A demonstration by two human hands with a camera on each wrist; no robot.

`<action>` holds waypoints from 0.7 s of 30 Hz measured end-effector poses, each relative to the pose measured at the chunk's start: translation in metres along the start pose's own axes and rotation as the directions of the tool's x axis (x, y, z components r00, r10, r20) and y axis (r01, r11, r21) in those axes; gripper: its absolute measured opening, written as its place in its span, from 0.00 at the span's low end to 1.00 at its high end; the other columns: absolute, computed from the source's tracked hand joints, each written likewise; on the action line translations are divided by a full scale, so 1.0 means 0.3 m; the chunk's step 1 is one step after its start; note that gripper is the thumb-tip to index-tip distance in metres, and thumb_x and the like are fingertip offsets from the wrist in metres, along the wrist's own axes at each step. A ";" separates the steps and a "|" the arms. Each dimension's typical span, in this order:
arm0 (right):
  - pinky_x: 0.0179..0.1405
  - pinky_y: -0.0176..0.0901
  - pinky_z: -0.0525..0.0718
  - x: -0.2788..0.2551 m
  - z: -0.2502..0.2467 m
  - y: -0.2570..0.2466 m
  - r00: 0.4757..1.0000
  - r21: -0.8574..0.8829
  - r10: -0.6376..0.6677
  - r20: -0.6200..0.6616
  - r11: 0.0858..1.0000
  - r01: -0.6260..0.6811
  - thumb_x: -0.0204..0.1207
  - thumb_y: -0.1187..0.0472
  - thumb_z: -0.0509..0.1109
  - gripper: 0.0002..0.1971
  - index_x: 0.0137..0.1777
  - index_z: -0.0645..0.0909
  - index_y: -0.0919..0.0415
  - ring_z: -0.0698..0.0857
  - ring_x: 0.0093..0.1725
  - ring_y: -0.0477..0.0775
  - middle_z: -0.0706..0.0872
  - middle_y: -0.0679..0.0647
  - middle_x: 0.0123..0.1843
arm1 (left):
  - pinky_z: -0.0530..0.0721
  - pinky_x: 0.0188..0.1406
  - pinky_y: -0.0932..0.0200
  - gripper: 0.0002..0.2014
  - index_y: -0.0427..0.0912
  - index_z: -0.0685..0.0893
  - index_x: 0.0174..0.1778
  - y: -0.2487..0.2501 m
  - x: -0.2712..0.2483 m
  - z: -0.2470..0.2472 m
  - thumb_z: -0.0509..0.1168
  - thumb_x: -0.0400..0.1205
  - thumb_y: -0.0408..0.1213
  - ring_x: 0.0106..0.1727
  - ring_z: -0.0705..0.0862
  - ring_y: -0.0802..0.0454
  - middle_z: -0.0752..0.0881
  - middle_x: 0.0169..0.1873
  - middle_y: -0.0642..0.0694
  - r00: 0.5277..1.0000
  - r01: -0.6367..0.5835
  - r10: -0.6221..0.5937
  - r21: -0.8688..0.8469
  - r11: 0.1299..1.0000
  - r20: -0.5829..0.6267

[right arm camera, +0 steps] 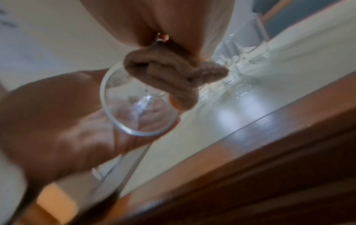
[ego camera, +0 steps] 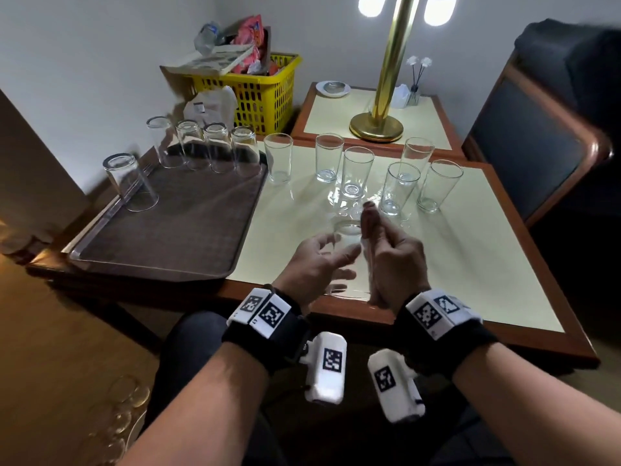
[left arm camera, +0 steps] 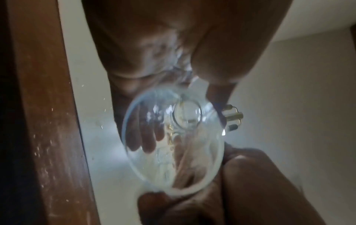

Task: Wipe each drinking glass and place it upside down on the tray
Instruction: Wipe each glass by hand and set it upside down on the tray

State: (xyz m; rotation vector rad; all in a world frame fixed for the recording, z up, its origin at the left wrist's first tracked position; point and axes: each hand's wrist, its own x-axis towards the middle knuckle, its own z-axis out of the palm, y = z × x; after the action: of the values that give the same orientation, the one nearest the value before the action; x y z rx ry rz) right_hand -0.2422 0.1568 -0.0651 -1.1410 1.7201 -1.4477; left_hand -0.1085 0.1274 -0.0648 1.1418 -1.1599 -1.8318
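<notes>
My left hand holds a clear drinking glass on its side above the cream table's near edge, fingers curled round its wall. In the left wrist view I look into the glass's open mouth. My right hand grips a folded brown cloth and presses it against the glass. The right wrist view shows that cloth on the rim of the glass. A dark tray at the left carries several upside-down glasses. Several upright glasses stand beyond my hands.
A yellow basket full of packets stands behind the tray. A brass lamp rises from a side table at the back. A blue chair flanks the table on the right. More glassware lies on the floor, lower left.
</notes>
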 end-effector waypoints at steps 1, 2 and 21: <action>0.20 0.44 0.77 -0.001 -0.006 -0.003 1.000 0.038 -0.007 -0.005 0.999 0.007 0.87 0.44 0.65 0.12 0.63 0.87 0.35 0.75 0.18 0.56 0.82 0.52 0.27 | 0.84 0.39 0.54 0.34 0.41 0.78 0.71 0.000 -0.002 0.005 0.79 0.75 0.55 0.40 0.87 0.47 0.86 0.49 0.41 0.997 -0.067 0.066 -0.012 0.998 -0.041; 0.22 0.44 0.79 -0.013 0.000 -0.007 0.999 0.066 -0.042 0.029 0.997 0.040 0.87 0.46 0.65 0.11 0.63 0.87 0.32 0.78 0.20 0.56 0.86 0.50 0.31 | 0.83 0.36 0.56 0.37 0.43 0.80 0.68 0.000 0.003 0.009 0.79 0.69 0.62 0.38 0.85 0.49 0.86 0.48 0.43 0.986 -0.111 0.104 -0.042 0.993 -0.134; 0.35 0.56 0.84 -0.031 0.035 0.040 0.998 0.045 0.014 0.057 0.999 -0.017 0.79 0.35 0.64 0.16 0.51 0.90 0.38 0.86 0.31 0.59 0.88 0.48 0.34 | 0.80 0.37 0.55 0.35 0.39 0.82 0.64 0.037 -0.006 0.012 0.70 0.76 0.67 0.37 0.80 0.48 0.83 0.47 0.42 0.977 -0.018 0.014 -0.016 1.000 -0.211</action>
State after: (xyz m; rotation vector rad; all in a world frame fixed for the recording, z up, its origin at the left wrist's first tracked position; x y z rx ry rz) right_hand -0.2316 0.1608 -0.0798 -1.1318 1.6462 -1.4245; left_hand -0.1103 0.1259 -0.0533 1.2782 -1.0252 -1.6604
